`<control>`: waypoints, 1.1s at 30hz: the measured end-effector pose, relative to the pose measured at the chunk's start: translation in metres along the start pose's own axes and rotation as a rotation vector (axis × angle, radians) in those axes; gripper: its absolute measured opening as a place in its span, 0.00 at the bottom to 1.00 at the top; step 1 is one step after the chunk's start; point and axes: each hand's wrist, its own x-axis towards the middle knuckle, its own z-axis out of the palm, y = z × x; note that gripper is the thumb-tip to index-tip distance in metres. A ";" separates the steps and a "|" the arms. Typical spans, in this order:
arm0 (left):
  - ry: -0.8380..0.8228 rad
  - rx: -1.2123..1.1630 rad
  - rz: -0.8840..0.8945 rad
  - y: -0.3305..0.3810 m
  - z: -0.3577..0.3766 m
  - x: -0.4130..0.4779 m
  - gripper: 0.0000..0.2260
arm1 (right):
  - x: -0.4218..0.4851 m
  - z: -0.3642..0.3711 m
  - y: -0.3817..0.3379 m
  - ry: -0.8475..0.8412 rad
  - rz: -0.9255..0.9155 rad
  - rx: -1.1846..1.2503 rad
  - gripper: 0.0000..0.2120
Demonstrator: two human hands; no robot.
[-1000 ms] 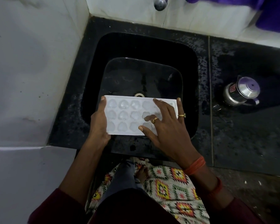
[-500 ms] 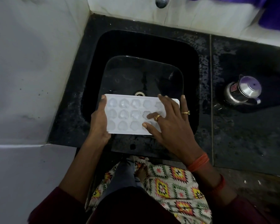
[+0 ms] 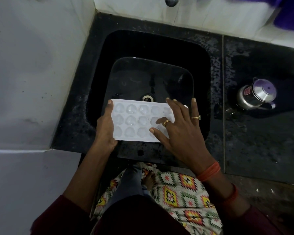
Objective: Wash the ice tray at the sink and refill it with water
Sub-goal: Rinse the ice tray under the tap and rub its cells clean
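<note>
Over the sink [image 3: 200, 82], ice tray [image 3: 134, 122] level and barely moved. Left hand [image 3: 105, 131] fingers clamp its left end. Right hand [image 3: 180, 131] fingers splayed flat on the cells, slid slightly rightward. Looks like still rubbing, refill pending. No stream visible from tap [image 3: 171, 0]. Steel jug [image 3: 256, 95] well clear on counter [image 3: 261, 141]; nothing blocking.

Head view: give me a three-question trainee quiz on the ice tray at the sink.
1. True or false: the white plastic ice tray is held over the black square sink.
2. The left hand grips the tray's: A) short end B) far long edge C) middle.
3. Fill in: the right hand lies with spread fingers on the tray's ___ face.
Key: 1 true; 2 A; 3 top.
</note>
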 end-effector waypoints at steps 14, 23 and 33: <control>-0.023 -0.015 0.007 0.000 0.000 0.001 0.23 | 0.002 0.000 0.001 -0.021 0.002 -0.033 0.27; -0.017 -0.007 0.014 0.000 0.007 0.000 0.23 | 0.000 0.003 0.004 -0.036 -0.003 -0.023 0.26; -0.021 -0.024 0.020 0.000 0.008 0.001 0.21 | -0.002 0.008 0.005 -0.050 0.012 0.033 0.25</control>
